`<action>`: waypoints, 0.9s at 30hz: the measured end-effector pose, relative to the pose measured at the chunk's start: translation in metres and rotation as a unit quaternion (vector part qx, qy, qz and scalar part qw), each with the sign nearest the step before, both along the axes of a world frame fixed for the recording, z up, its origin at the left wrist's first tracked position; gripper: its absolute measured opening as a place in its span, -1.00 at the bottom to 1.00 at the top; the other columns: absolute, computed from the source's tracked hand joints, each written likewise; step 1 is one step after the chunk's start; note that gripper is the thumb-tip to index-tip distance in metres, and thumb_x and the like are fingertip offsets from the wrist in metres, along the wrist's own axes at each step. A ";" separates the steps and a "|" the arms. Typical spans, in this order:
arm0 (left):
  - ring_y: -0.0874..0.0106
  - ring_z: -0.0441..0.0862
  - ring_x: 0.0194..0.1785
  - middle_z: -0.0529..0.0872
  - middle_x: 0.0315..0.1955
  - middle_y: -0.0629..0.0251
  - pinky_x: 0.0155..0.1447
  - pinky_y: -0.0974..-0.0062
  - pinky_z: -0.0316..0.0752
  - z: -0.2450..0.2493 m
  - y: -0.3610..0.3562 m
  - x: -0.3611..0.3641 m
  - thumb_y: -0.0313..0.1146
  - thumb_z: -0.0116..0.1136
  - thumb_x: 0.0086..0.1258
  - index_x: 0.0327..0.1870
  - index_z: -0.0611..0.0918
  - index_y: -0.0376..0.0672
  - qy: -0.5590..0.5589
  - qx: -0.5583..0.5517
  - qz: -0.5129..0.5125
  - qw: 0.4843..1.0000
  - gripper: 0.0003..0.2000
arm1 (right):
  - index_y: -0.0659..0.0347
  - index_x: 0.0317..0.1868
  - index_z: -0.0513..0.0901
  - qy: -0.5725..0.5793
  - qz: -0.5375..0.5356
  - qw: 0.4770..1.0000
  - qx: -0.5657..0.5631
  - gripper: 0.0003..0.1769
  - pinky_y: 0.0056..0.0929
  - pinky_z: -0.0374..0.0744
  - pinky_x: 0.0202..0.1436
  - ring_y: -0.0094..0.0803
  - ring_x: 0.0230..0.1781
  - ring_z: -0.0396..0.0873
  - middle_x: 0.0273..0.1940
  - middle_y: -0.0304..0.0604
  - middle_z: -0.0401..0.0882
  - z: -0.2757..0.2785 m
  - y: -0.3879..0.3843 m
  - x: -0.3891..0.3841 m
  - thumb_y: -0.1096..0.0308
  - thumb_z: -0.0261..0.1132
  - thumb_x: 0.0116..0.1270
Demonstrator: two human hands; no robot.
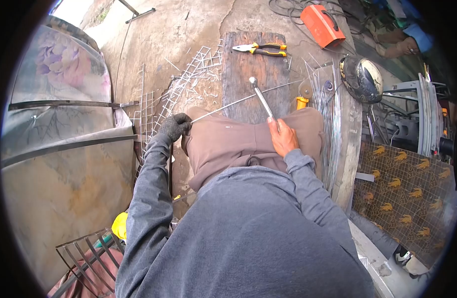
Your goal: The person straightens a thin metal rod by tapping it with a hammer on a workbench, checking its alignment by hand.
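My left hand [176, 127], in a dark grey glove, is closed around one end of a thin metal rod [218, 110]. From there the rod slants up to the right across a worn wooden plank [238, 64]. Bare, my right hand [283, 137] grips the handle of a small hammer [263, 101] with a rounded metal head. That head is over the plank, just above the rod in this view. Pliers [261, 48] with yellow and black handles lie at the plank's far end.
Wire mesh [201, 62] and scattered wire offcuts lie left of the plank. To the right are a bundle of thin rods [329, 124], a grinding disc [305, 89] and a yellow-handled tool [301, 103]. Farther off are an orange box [322, 26] and a dark helmet [360, 79].
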State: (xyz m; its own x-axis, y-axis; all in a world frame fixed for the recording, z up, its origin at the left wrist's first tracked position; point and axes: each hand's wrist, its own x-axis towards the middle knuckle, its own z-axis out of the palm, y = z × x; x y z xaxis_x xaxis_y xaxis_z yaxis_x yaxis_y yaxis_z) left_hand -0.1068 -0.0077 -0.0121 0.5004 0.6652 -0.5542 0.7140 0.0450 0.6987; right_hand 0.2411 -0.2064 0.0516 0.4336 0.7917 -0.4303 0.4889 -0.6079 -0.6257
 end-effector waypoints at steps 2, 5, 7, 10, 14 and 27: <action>0.52 0.68 -0.36 0.74 -0.46 0.32 -0.19 0.46 0.58 0.003 0.000 0.000 -0.39 0.21 0.34 -0.19 0.71 -0.19 0.007 0.008 -0.006 1.000 -0.87 | 0.23 -0.27 0.53 -0.010 0.005 1.000 0.010 -0.40 0.21 0.46 -0.15 0.39 -0.22 0.55 -0.34 0.31 0.63 -0.007 -0.001 -0.003 -0.23 0.01 0.50; 0.51 0.68 -0.35 0.74 -0.46 0.32 -0.18 0.47 0.58 0.003 -0.003 0.000 -0.38 0.23 0.35 -0.17 0.72 -0.19 0.006 0.007 -0.004 1.000 -0.87 | 0.24 -0.27 0.52 -0.021 0.011 1.000 0.012 -0.39 0.21 0.46 -0.16 0.39 -0.22 0.55 -0.34 0.31 0.63 -0.009 0.002 0.001 -0.23 0.01 0.49; 0.51 0.68 -0.35 0.74 -0.46 0.31 -0.17 0.47 0.58 -0.001 0.002 0.001 -0.37 0.24 0.36 -0.16 0.72 -0.19 -0.001 -0.003 0.007 1.000 -0.86 | 0.24 -0.27 0.52 -0.021 0.016 1.000 0.003 -0.38 0.21 0.45 -0.16 0.39 -0.22 0.55 -0.35 0.31 0.63 -0.004 0.006 0.003 -0.24 0.01 0.49; 0.51 0.68 -0.34 0.75 -0.45 0.31 -0.16 0.46 0.58 0.001 0.000 0.000 -0.38 0.23 0.36 -0.15 0.72 -0.20 0.024 -0.005 0.002 1.000 -0.86 | 0.23 -0.26 0.52 -0.001 -0.004 1.000 0.017 -0.39 0.21 0.45 -0.16 0.39 -0.23 0.55 -0.35 0.31 0.63 -0.001 0.000 -0.004 -0.24 0.01 0.49; 0.51 0.66 -0.33 0.74 -0.42 0.31 -0.14 0.45 0.57 0.003 -0.001 0.001 -0.36 0.23 0.37 -0.15 0.71 -0.22 0.030 0.011 -0.009 0.999 -0.85 | 0.21 -0.26 0.53 -0.030 0.013 0.999 0.018 -0.39 0.21 0.46 -0.16 0.38 -0.23 0.56 -0.34 0.29 0.64 -0.004 0.005 -0.004 -0.25 0.01 0.49; 0.45 0.68 -0.27 0.76 -0.35 0.26 -0.09 0.41 0.57 0.030 -0.007 0.030 -0.23 0.28 0.34 -0.14 0.73 -0.13 0.064 0.039 -0.022 0.997 -0.80 | 0.28 -0.33 0.52 0.017 -0.031 0.994 0.104 -0.36 0.14 0.43 -0.25 0.32 -0.32 0.56 -0.44 0.24 0.59 -0.005 -0.001 -0.004 -0.22 0.02 0.51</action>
